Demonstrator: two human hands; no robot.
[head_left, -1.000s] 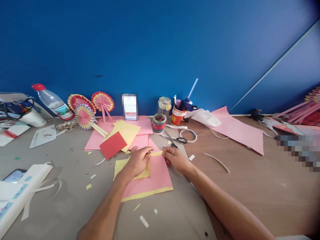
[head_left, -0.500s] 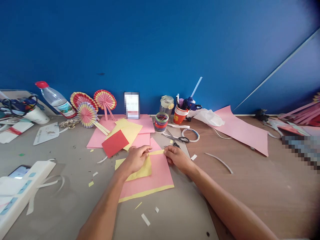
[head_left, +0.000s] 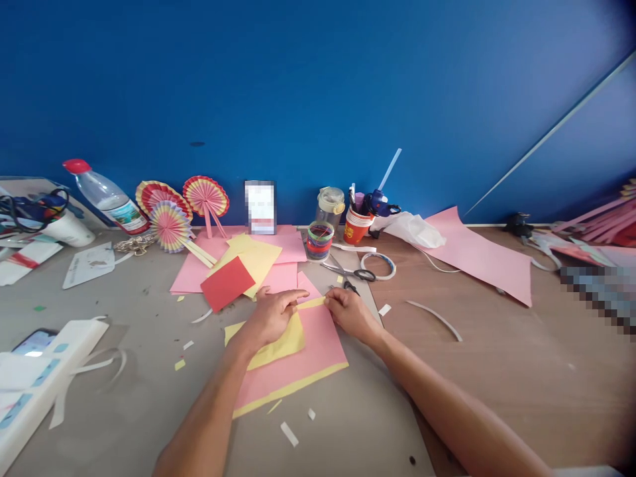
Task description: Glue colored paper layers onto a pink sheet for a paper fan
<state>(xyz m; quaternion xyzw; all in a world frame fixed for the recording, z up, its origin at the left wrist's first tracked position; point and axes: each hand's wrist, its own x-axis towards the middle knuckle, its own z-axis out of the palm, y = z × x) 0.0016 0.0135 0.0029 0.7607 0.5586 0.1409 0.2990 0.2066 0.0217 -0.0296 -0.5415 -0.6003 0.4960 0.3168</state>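
Before the blue partition, three pleated fans look finished; rightward, the left hand, its hold unclear, overlies a yellow-edged pink sheet, unpleated on the grey tabletop; the right hand pinches its far-right corner.

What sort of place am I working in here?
Probably a paper-craft worktable: pleated paper fans sit toward the back, with scissors and a yellow-edged pink sheet nearer.
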